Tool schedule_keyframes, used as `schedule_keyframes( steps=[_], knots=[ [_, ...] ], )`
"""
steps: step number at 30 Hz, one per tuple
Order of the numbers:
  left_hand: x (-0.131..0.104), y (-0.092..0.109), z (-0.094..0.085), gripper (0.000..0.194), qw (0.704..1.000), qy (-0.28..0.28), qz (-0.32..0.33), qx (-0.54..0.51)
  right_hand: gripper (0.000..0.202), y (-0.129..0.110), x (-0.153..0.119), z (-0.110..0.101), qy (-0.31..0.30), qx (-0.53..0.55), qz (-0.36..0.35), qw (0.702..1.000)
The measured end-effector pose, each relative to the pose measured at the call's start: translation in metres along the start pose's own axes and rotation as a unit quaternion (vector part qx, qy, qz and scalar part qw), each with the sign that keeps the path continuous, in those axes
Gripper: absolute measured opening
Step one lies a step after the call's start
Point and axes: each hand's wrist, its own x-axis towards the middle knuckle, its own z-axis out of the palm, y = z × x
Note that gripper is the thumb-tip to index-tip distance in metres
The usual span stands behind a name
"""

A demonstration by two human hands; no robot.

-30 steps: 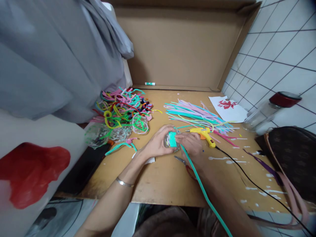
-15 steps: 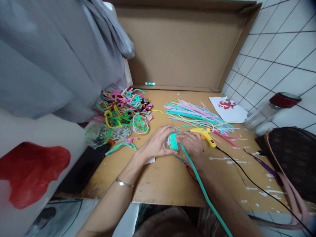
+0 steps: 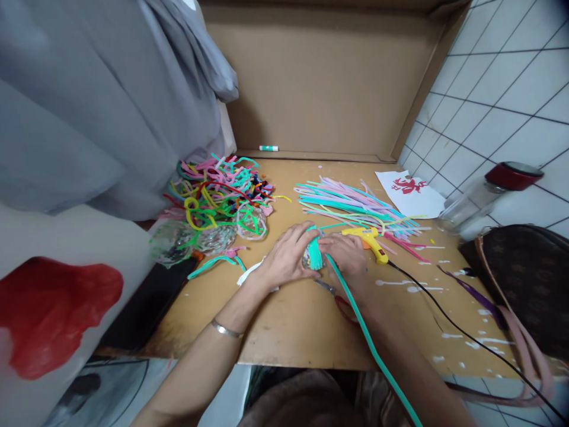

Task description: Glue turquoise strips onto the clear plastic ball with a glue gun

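Note:
My left hand (image 3: 288, 254) is closed around a small clear ball-like piece with turquoise pipe cleaner (image 3: 315, 256) wrapped over its face. Against the right side of this piece, my right hand (image 3: 345, 254) has its fingers bent around a long turquoise pipe cleaner (image 3: 362, 323). The strand's free length runs down over my right forearm. Its end at the fingertips is hidden. A yellow glue gun (image 3: 372, 242) lies just beyond my right hand. Scissors (image 3: 326, 287) with red handles rest on the table, partly under my right wrist.
Tangled coloured pipe cleaners (image 3: 222, 190) and clear balls (image 3: 216, 239) lie left. Straight pipe cleaners (image 3: 351, 204) are spread behind my hands. To the right are a bottle (image 3: 478, 201), a brown bag (image 3: 524, 279) and the glue gun's cord (image 3: 435, 302). A cardboard panel (image 3: 320, 83) stands behind.
My left hand has shifted slightly right and turned the wrapped piece a little. More of the white paper beneath my left forearm now shows. My right hand stays almost in place.

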Motion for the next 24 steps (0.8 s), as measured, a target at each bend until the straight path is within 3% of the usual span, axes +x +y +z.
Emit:
schedule_keyframes(
  steps=[6,15,24],
  knots=[
    [-0.001,-0.002,0.006,0.075,1.000,0.026,0.009,0.002,0.017,0.003,-0.002,0.001,0.003,0.029,0.017,0.999],
    [0.000,-0.009,0.004,0.075,0.997,0.040,0.014,-0.067,0.019,-0.004,0.004,-0.010,-0.090,0.034,0.066,0.993],
    [0.002,-0.006,-0.005,0.076,0.992,0.018,0.015,-0.125,0.015,-0.002,0.002,-0.001,-0.025,0.024,0.056,0.998]
  ],
)
